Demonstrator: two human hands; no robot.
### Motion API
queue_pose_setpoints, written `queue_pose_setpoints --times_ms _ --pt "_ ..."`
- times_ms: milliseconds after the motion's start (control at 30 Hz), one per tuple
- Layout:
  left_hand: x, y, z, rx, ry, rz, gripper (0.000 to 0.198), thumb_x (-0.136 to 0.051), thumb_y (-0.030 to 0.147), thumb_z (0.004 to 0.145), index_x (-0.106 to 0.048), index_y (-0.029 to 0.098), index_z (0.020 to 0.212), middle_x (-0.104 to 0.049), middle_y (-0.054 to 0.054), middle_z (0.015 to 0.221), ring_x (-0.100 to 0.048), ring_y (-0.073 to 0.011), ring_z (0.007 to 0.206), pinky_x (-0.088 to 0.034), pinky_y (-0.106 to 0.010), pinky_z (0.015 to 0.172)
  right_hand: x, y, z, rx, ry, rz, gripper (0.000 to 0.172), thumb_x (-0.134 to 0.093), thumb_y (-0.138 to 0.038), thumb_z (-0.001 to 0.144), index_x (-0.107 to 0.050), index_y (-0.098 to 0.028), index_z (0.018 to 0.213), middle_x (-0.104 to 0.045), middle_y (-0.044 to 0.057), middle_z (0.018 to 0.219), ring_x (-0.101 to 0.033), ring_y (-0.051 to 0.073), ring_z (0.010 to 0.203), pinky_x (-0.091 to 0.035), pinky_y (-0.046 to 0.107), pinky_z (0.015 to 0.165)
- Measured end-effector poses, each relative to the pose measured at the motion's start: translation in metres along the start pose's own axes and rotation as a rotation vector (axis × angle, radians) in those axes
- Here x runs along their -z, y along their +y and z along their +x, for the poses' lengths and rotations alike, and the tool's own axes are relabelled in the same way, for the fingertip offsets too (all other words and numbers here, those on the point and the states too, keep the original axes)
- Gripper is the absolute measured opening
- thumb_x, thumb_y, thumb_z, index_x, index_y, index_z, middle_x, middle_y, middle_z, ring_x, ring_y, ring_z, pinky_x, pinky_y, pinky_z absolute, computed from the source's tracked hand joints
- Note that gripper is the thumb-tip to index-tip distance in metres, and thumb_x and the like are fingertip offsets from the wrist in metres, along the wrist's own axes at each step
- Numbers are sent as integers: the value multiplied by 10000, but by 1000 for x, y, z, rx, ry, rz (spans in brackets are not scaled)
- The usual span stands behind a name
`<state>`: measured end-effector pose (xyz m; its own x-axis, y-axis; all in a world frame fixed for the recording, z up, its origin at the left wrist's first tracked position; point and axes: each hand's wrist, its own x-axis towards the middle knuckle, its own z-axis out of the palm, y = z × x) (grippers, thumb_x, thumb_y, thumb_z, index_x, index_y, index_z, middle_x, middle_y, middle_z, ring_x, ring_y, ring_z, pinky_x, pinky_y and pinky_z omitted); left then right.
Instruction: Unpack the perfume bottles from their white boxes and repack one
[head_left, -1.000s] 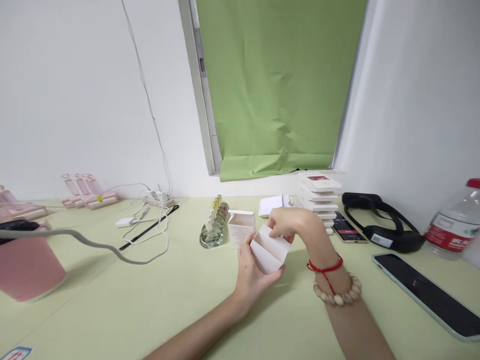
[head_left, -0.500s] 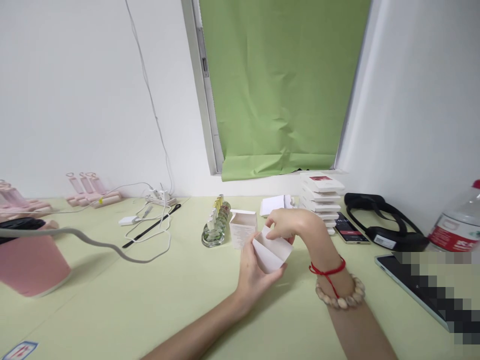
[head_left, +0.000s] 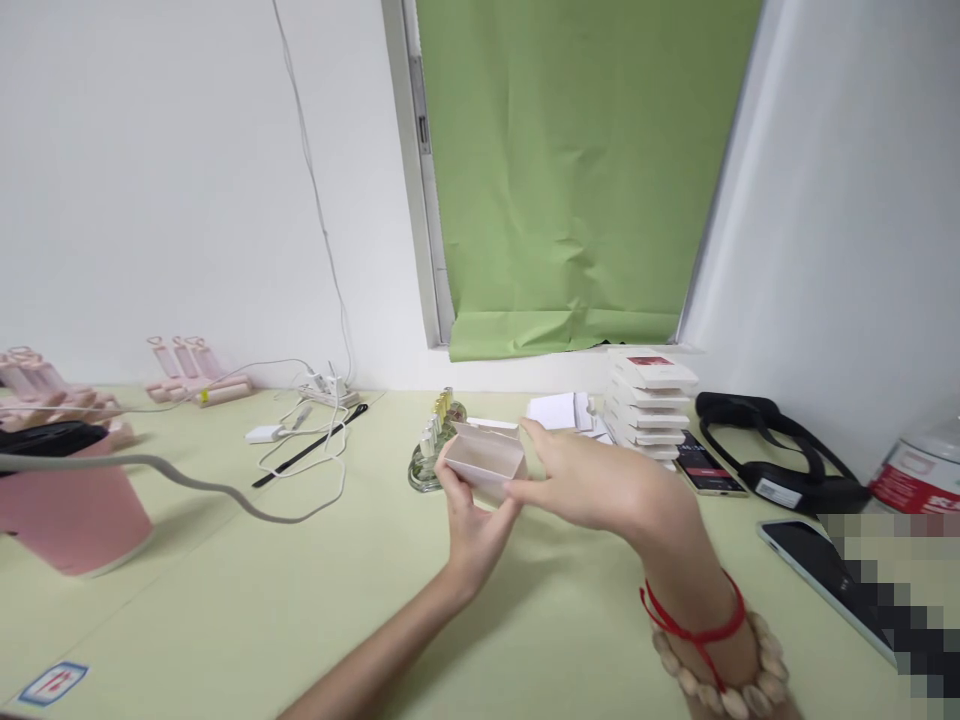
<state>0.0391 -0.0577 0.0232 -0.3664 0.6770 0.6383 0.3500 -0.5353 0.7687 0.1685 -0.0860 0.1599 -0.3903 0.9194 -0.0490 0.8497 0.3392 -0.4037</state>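
A small white cardboard box point(head_left: 491, 462), its top open toward me, is tilted in my left hand point(head_left: 476, 535), whose fingers wrap its left side and underside. My right hand point(head_left: 577, 480) is at the box's right end, thumb at the near corner and index finger by the far one. Its other fingers are hidden. Just behind and left, a row of small glass bottles point(head_left: 426, 478) with silver and gold caps stands on the table. A pale edge behind the held box seems to belong to a second white box, mostly covered.
White boxes point(head_left: 651, 400) are stacked by the wall, near white packaging point(head_left: 559, 412) and a phone point(head_left: 709, 462). A black headset point(head_left: 787, 450), a bottle point(head_left: 919, 475) and a tablet-like device point(head_left: 817, 570) lie right. At left are a pink bin point(head_left: 75, 515), cables point(head_left: 330, 475) and pink stands point(head_left: 196, 375).
The held box has moved left and up, hiding most of the box standing behind. My right hand's fingers have come out of the box's opening to its right end. The view has shifted slightly.
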Motion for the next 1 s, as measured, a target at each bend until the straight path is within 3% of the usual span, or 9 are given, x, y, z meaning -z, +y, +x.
queue_pose_setpoints --times_ms 133,300,467,633,767,867,1000 --pt "3 2 4 22 15 -59 704 -670 324 628 -221 221 1160 -439 -108 1147 -519 -194 993 -477 -334 810 -6 -18 -3 36 -119 -13 792 -478 -383 749 -75 -151 1390 -640 116 921 -591 233 758 -367 262 537" --pt "4 3 3 -30 37 -38 713 -648 322 650 -198 243 1198 -408 -116 1201 -514 -200 1019 -470 -355 829 -8 -30 -3 -3 -156 -16 835 -441 -416 787 41 -88 1384 -646 147 893 -592 244 767 -374 273 555" --pt "3 -1 3 -65 62 -18 749 -632 332 676 -145 246 1239 -391 -133 1225 -493 -208 1055 -466 -363 838 -9 -22 -2 70 -20 105 916 -405 -571 755 52 -83 1381 -640 125 821 -578 222 697 -366 268 560" --pt "2 -15 0 -135 37 42 616 -473 305 805 -93 226 1285 -290 -155 1288 -406 -210 1163 -397 -397 931 -12 -12 5 140 97 165 931 -469 -520 743 83 -123 1379 -626 88 795 -551 177 634 -351 250 547" --pt "0 -25 -3 -243 110 75 548 -437 297 826 -142 231 1284 -254 -138 1287 -289 -216 1247 -334 -400 988 -11 -10 10 172 92 191 989 -530 -529 688 72 -159 1381 -611 95 856 -561 185 641 -350 251 529" --pt "-1 -28 -4 -345 133 95 531 -470 283 804 -194 232 1255 -303 -124 1221 -319 -224 1212 -334 -425 977 -12 -11 14 224 80 191 1031 -571 -548 636 43 -192 1383 -565 133 1005 -576 202 707 -361 258 540" --pt "0 -25 -3 -394 104 105 537 -474 232 801 -178 240 1249 -326 -113 1184 -387 -210 1141 -373 -414 930 -13 -10 20 308 181 165 846 -558 -472 668 -127 -254 1362 -510 124 1111 -569 206 786 -372 262 579"
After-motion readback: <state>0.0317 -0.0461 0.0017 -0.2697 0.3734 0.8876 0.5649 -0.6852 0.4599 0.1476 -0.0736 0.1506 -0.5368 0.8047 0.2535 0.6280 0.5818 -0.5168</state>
